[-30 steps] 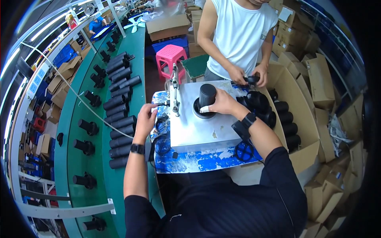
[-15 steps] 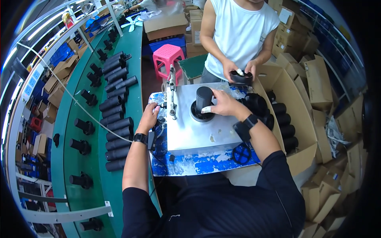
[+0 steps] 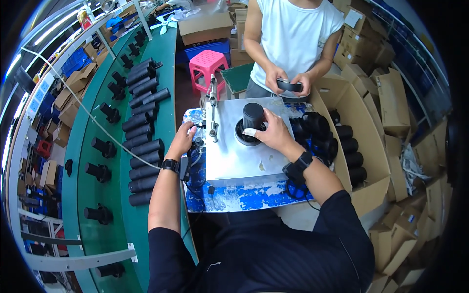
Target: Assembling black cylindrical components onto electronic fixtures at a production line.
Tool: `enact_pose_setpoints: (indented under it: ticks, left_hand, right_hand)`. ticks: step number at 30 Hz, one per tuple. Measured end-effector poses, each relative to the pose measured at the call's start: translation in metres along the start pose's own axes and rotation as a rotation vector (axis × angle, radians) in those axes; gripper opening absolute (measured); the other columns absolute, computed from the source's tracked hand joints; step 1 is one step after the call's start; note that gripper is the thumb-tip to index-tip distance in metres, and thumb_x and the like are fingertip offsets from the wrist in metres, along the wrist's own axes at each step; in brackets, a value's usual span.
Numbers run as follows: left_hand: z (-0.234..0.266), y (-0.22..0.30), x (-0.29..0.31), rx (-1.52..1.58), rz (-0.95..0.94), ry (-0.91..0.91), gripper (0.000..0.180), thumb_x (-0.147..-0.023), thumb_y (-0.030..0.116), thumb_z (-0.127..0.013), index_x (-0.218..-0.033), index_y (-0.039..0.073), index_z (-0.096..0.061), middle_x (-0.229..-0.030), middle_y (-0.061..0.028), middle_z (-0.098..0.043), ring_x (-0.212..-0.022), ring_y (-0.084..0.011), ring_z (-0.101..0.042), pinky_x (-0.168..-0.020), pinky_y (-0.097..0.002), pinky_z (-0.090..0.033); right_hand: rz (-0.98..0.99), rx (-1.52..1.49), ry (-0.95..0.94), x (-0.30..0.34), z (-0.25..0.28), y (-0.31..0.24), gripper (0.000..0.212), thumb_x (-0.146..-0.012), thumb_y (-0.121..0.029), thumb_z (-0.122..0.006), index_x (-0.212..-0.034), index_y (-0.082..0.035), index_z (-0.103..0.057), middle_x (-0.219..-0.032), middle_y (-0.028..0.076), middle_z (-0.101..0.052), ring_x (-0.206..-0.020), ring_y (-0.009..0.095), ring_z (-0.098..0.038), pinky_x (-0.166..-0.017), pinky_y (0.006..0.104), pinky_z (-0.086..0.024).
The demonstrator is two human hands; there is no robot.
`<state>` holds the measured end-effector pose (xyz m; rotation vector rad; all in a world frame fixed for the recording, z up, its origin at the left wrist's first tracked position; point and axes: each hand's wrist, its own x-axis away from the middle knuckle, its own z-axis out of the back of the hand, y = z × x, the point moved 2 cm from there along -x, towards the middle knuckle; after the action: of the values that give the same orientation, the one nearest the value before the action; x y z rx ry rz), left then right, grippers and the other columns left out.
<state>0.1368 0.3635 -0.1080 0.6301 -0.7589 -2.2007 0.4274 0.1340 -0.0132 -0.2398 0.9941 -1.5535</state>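
Observation:
My right hand (image 3: 269,133) grips a black cylindrical part (image 3: 253,117) that stands upright in a round black seat on a grey metal fixture plate (image 3: 239,158). My left hand (image 3: 183,138) is at the plate's left edge, closed on a small black control beside an upright metal lever (image 3: 213,110). Both wrists carry black bands. Across the table a person in a white sleeveless top holds a flat black piece (image 3: 289,86) in both hands.
A green conveyor (image 3: 105,190) runs along my left with several black tubes (image 3: 142,146) lying and standing on it. An open cardboard box (image 3: 364,146) at my right holds several black cylinders. A pink stool (image 3: 209,66) and stacked cartons stand beyond.
My right hand stays on the black part. The person opposite has lifted the flat black piece up toward their waist. The view has shifted slightly.

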Motion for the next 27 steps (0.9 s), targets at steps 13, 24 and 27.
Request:
enact_pose_setpoints:
  ticks: [13,24,27]
  left_hand:
    - [0.02,0.042,0.039,0.011,0.096,0.212,0.047,-0.112,0.026,-0.058,-0.149,-0.003,-0.057,-0.154,-0.0273,-0.056,-0.143,-0.0416,-0.055,-0.118,-0.0443,-0.044]
    - [0.05,0.141,0.281,0.367,0.079,0.387,0.039,-0.106,0.008,-0.061,-0.143,-0.001,-0.063,-0.142,-0.0118,-0.061,-0.099,-0.0147,-0.06,-0.089,-0.0273,-0.05]
    - [0.061,0.148,0.317,0.39,0.063,0.498,0.041,-0.104,0.01,-0.065,-0.143,-0.001,-0.063,-0.141,-0.0116,-0.063,-0.094,-0.0138,-0.058,-0.086,-0.0272,-0.05]
  right_hand:
    - [0.042,0.006,0.059,0.004,-0.009,-0.007,0.06,-0.082,-0.033,-0.091,-0.126,0.0,-0.066,-0.116,0.021,-0.076,-0.107,0.039,-0.075,-0.095,0.044,-0.058]
    - [0.318,-0.79,0.403,-0.013,0.086,-0.155,0.041,-0.094,-0.014,-0.083,-0.126,0.004,-0.066,-0.109,0.011,-0.076,-0.099,0.023,-0.074,-0.094,0.0423,-0.06]
    - [0.609,-0.899,0.043,0.019,0.058,-0.209,0.049,-0.089,-0.014,-0.087,-0.13,0.001,-0.066,-0.121,0.013,-0.074,-0.112,0.026,-0.071,-0.105,0.0438,-0.052]
